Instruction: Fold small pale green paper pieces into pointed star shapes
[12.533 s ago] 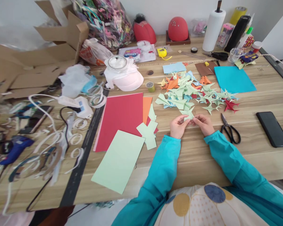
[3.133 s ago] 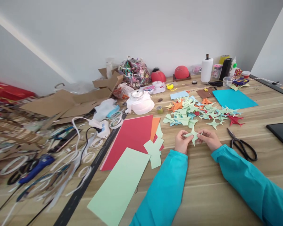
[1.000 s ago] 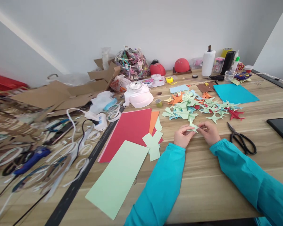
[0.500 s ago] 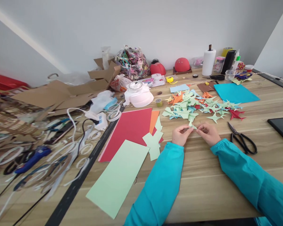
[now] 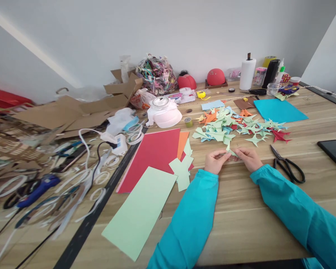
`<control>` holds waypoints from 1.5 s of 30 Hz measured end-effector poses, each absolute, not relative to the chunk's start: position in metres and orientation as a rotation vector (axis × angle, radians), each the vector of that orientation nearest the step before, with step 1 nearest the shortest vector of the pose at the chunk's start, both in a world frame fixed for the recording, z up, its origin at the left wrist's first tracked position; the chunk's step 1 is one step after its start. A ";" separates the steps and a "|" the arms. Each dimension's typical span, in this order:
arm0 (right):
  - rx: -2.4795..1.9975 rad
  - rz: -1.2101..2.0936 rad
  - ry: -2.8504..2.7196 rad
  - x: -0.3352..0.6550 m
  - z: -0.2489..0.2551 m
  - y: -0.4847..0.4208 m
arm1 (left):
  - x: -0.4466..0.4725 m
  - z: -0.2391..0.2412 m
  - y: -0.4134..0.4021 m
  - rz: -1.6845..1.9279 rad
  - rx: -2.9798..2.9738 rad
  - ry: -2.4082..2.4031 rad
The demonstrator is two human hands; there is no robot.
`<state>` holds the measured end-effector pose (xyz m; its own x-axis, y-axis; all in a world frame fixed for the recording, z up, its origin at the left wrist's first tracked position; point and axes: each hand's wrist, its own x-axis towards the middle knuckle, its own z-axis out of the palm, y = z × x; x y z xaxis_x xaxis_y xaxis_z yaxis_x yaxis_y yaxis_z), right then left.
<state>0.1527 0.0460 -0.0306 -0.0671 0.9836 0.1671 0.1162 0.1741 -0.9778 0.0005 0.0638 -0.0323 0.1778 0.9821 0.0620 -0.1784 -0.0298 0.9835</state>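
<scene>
My left hand (image 5: 217, 161) and my right hand (image 5: 249, 158) meet over the wooden table (image 5: 240, 216), both pinching a small folded pale green paper piece (image 5: 232, 152) between their fingertips. Both sleeves are teal. Just beyond the hands lies a heap of folded paper shapes (image 5: 235, 125), mostly pale green with some orange, blue and red ones. Cut pale green squares (image 5: 182, 170) lie left of my left hand, on the edge of a red sheet (image 5: 152, 157).
Black scissors (image 5: 287, 168) lie right of my right hand, a black phone (image 5: 334, 151) further right. A pale green sheet (image 5: 140, 211), a blue sheet (image 5: 280, 110), a paper towel roll (image 5: 246, 74), cardboard (image 5: 72, 112), cables and tape rings (image 5: 72, 179) crowd the table's left and back.
Over the last second the hands have stayed in place, working the green piece; it now lies lower and flatter between the fingertips. Earlier the camera tilted up from the table.
</scene>
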 end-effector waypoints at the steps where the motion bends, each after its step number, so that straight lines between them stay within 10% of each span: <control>1: -1.124 1.098 -1.400 0.153 -0.030 0.047 | 0.001 -0.032 0.064 1.169 1.178 0.903; 45: -1.114 1.174 -1.623 0.153 -0.021 0.039 | 0.003 -0.038 0.068 1.281 1.109 1.078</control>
